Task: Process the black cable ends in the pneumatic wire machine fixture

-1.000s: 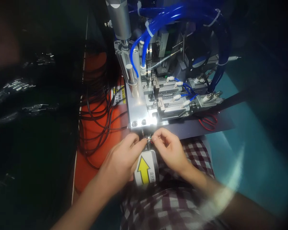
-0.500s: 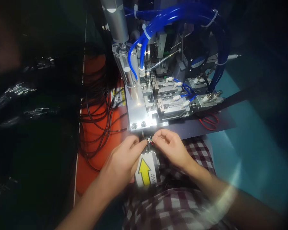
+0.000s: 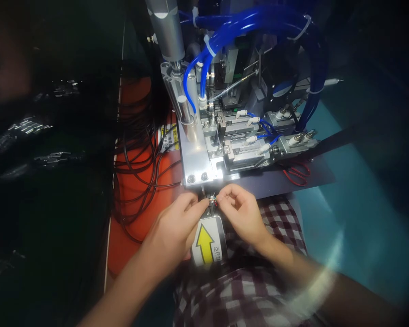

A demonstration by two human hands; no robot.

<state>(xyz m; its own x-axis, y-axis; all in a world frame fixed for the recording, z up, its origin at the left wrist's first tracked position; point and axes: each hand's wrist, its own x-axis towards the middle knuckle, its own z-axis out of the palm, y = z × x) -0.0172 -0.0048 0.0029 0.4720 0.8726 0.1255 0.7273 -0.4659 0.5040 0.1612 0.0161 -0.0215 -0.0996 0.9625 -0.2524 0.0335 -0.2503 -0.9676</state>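
Observation:
Several thin coloured wires [image 3: 213, 200], with white, green and red among them, show between my fingertips just in front of the machine's metal plate. My left hand [image 3: 175, 222] is closed, thumb and forefinger pinching the bunch from the left. From the right, my right hand [image 3: 241, 209] pinches the wire tips, its other fingers curled in. What the wires run into is hidden behind my left fingers. Below the hands is a white label with a yellow arrow [image 3: 205, 243], fixed on a part of the machine.
A machine with a metal plate [image 3: 195, 161], small slides and blue air hoses [image 3: 245, 22] stands directly ahead. Black cables [image 3: 136, 168] lie coiled on the orange surface [image 3: 122, 254] to the left. Red-handled scissors [image 3: 297, 175] lie at the right. Shiny clear bags [image 3: 30, 125] are at far left.
Both hands stay almost in place. My right fingers shift very slightly at the wires, and the whole view moves a little.

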